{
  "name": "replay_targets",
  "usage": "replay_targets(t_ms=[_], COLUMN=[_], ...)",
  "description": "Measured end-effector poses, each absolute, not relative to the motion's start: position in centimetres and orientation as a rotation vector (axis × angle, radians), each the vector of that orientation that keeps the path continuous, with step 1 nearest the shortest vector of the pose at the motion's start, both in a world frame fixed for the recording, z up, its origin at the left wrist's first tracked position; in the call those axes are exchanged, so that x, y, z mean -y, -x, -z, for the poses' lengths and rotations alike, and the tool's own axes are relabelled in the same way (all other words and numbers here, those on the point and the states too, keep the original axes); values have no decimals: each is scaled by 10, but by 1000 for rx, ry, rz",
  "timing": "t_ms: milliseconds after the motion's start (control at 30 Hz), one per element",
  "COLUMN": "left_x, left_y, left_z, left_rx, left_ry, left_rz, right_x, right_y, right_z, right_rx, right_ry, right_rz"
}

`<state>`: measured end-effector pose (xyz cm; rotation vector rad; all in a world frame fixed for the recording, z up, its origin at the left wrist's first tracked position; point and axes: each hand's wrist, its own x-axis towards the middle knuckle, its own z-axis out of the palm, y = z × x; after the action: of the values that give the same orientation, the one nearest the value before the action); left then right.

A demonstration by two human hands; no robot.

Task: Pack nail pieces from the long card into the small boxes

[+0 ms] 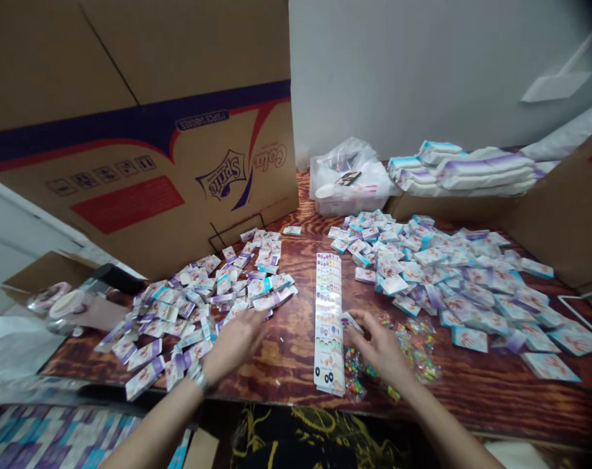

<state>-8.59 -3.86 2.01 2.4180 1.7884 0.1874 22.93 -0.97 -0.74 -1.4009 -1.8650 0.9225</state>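
My left hand (pixel 239 344) reaches over the left pile of small white, purple and blue boxes (pixel 178 303), its fingers stretched out and slightly blurred. No object shows in it. My right hand (pixel 381 352) pinches a small white card with purple print (pixel 350 322) between thumb and fingers. That hand is just right of a long strip of printed sheets (pixel 329 312), stacked and lying lengthwise away from me. Beside and partly under my right hand lie small clear bags of colourful pieces (pixel 417 352). A larger heap of similar small boxes (pixel 432 273) spreads to the right.
A tall cardboard carton (pixel 144 150) stands at the back left. Behind are a clear plastic tub (pixel 349 203) and a carton (pixel 447 207) topped with white packs (pixel 486 170). Cups (pixel 88 311) sit far left. Packed boxes (pixel 56 436) fill the lower left. Another carton (pixel 564 208) is at right.
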Motion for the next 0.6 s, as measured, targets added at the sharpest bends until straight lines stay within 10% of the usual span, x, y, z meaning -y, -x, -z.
replay_targets(t_ms=[400, 600], left_x=[-43, -3], left_y=[95, 50], left_z=[-17, -38], left_rx=[-1871, -1192], left_ry=[-2173, -1239], left_rz=[-325, -684], right_x=[11, -4], right_y=[-225, -202], right_z=[0, -39], right_rx=[1810, 1949], right_ry=[1296, 1086], right_rz=[-1036, -803])
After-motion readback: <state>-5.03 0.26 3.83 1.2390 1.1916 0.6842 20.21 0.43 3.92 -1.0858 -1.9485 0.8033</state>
